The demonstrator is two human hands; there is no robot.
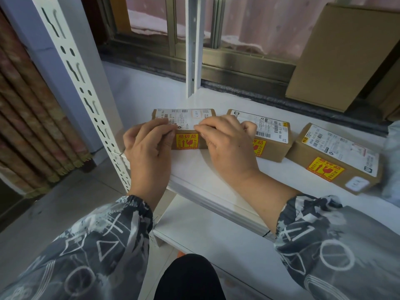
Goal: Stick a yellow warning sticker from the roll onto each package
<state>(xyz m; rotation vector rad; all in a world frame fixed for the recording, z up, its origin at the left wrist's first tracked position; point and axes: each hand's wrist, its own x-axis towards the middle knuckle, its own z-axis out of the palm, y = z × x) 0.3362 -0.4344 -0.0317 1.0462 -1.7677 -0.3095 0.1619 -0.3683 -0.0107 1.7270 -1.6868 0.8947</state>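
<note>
both hands on the left package [186, 118] at frame center: left hand [149, 146] curled, fingertips pressing its top label, right hand [225, 144] fingers pressed together on the label edge. its yellow sticker [186, 142] sits on the front face between the hands. middle package [270, 135] and right package [337, 156] to the right on the white shelf [207, 169] also carry stickers; roll not visible.

"G164" on left box [184, 128] white label [187, 120]. Yellow stickers [186, 141] read "易碎品". Middle box [270, 137] label: "0172-80 000".

Both hands [149, 146] on stickered package [186, 118]
</note>
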